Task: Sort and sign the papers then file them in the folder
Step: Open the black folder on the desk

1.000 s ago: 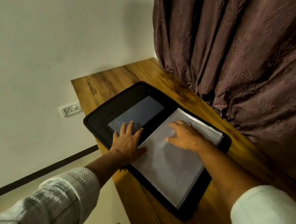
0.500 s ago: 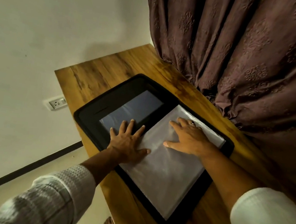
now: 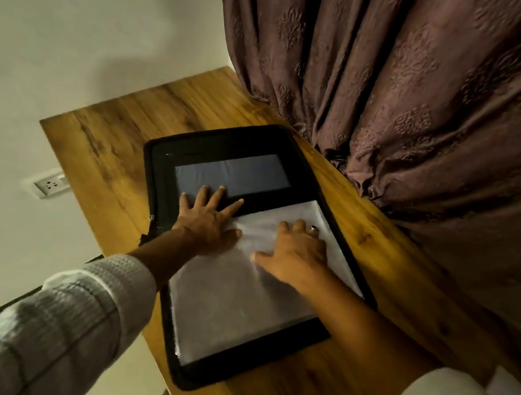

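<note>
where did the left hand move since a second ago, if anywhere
No. The left hand still presses the folder, fingertips on the pocket's edge, thumb on the paper; only the camera shifted.

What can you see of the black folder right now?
The black folder lies open and flat on the wooden table, by the curtain. Its far half carries a greyish clear pocket; its near half holds white sheets with a glossy look. The left hand presses flat across the middle, the right hand rests on the sheets.
</note>
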